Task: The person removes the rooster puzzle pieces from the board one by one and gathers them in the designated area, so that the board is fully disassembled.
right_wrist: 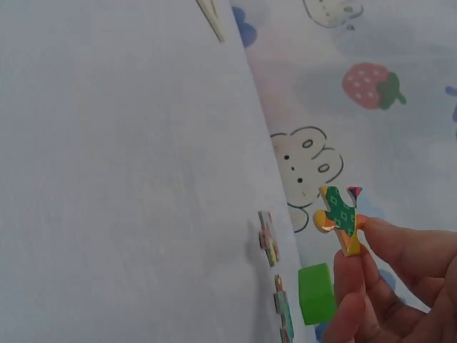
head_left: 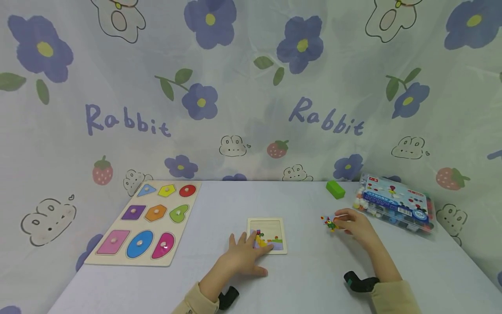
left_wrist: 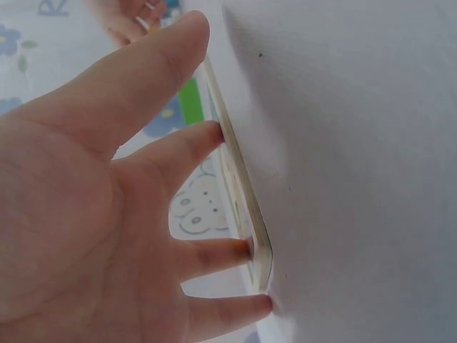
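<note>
Pale wood edges the small puzzle tray [head_left: 270,225], which lies flat on the white table [head_left: 302,279] and holds a partial coloured picture. Taking the tray as the clock's centre, the left hand [head_left: 245,256] comes in from 8 o'clock, its fingers spread apart and resting on it. At 3 o'clock the right hand [head_left: 357,227] has thumb and fingers together, pinching a green and yellow puzzle piece [right_wrist: 339,218]; two loose pieces [right_wrist: 268,239] lie on the table near it. A green block [head_left: 335,189] sits at 2 o'clock. Beyond it, between 2 and 3, rests a clear plastic box [head_left: 395,205], its label showing red marks, a blue band of lettering and a white barcode-like patch, all too small to read. The knobbed shape board [head_left: 150,200] lies at 9 o'clock. Behind, the flowered cloth [head_left: 251,100] reads "Rabbit" twice in purple, at 10 o'clock and 1 o'clock, among bunny drawings and strawberries.
</note>
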Demonstrator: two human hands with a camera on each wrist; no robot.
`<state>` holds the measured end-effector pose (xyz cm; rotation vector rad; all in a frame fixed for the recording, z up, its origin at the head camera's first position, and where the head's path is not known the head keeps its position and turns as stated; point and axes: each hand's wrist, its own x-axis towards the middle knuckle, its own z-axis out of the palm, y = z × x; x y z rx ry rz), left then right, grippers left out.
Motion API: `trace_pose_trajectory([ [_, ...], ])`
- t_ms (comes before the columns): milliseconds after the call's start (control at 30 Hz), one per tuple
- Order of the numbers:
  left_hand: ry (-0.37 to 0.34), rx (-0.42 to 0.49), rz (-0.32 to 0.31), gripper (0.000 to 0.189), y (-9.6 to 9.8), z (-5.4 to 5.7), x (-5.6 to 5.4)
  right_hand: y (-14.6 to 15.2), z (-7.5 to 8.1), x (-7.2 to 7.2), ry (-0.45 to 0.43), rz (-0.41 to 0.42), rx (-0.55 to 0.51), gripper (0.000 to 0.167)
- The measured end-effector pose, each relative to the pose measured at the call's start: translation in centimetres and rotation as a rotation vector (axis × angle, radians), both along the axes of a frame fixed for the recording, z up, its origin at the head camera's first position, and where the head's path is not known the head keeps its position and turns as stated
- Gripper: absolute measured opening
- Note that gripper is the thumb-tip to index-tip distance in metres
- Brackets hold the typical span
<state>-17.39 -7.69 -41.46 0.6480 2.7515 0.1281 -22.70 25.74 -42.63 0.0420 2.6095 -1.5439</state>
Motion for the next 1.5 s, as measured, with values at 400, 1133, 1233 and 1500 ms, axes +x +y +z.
trace_pose_trajectory([
  [400,-0.006,-0.001,0.006,0.065,-0.1,0.0,0.1,2.6,0.0,0.3,-0.150,-0.022,0.071,0.032],
  [1133,-0.013,0.009,0.002,0.067,-0.1,-0.2,-0.2,2.5,-0.5,0.2,-0.082,-0.078,0.300,0.036],
  [1233,-0.015,0.011,0.004,0.067,-0.1,-0.1,-0.2,2.5,-0.3,0.2,-0.057,-0.077,0.315,0.036],
  [1500,-0.014,0.017,0.003,0.066,-0.2,-0.2,-0.2,1.6,-0.1,0.3,-0.024,-0.098,0.201,0.037],
])
